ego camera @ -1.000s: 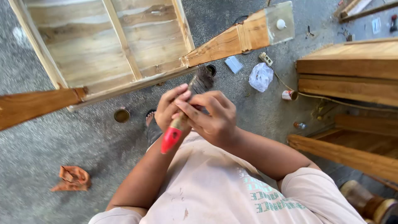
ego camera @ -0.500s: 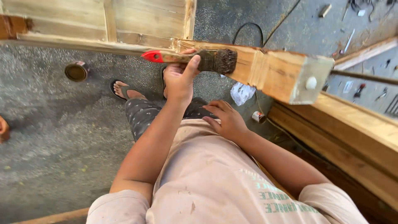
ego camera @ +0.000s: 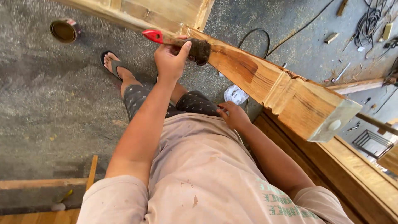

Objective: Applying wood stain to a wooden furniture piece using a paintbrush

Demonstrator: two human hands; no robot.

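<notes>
My left hand (ego camera: 170,60) is shut on a paintbrush with a red handle (ego camera: 152,35). Its dark bristles (ego camera: 200,49) press on the top face of a thick wooden post (ego camera: 290,93), which runs from the upper middle down to the right. A darker wet patch (ego camera: 244,66) shows on the wood just right of the bristles. My right hand (ego camera: 234,115) rests on my lap with loosely curled fingers and holds nothing. The post joins a pale wooden frame (ego camera: 166,10) at the top.
An open round can (ego camera: 64,30) stands on the grey floor at upper left. My foot in a flip-flop (ego camera: 114,64) is below it. A white crumpled bag (ego camera: 235,94) and a black cable (ego camera: 253,35) lie under the post. Wooden boards (ego camera: 352,174) lie at right, a plank (ego camera: 37,182) at lower left.
Both hands held the brush before my chest a second ago. Now the left hand alone presses it on the post, and the right hand has dropped to my lap. The view has swung.
</notes>
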